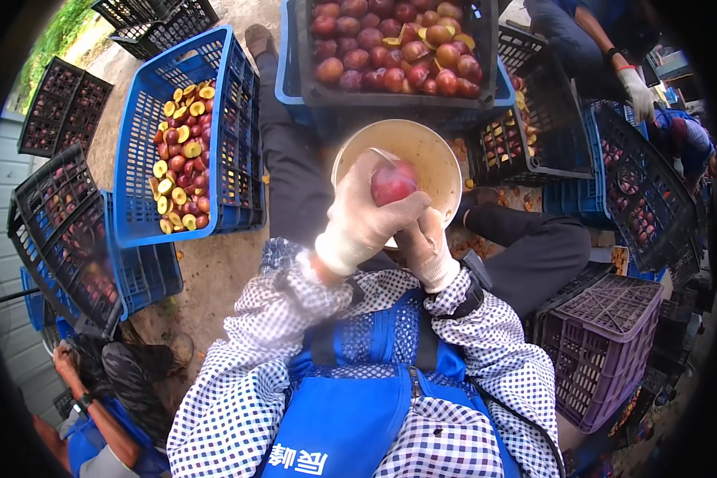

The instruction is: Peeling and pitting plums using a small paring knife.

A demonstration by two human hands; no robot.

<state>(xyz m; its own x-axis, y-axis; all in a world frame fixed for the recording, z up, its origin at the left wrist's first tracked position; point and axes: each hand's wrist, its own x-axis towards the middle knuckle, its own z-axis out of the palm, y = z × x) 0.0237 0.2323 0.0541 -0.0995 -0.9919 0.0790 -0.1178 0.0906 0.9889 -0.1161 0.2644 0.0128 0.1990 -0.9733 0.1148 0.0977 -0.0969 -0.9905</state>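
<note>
**Plum in hand above the bucket**

While my left hand (366, 215) grips a red plum (393, 184) just over the cream bucket (434, 155), my right hand (426, 251) sits curled below it, touching the left; whether it holds anything I cannot tell. Ahead stands a dark crate of whole plums (398, 48), and a blue crate of halved plums (179, 151) lies to my left.

One red plum (393, 185) in hand, one cream bucket (422, 151), one purple crate (601, 346).

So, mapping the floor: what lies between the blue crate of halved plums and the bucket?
The person's dark-trousered leg, over bare dirt ground, in the head view.
</note>
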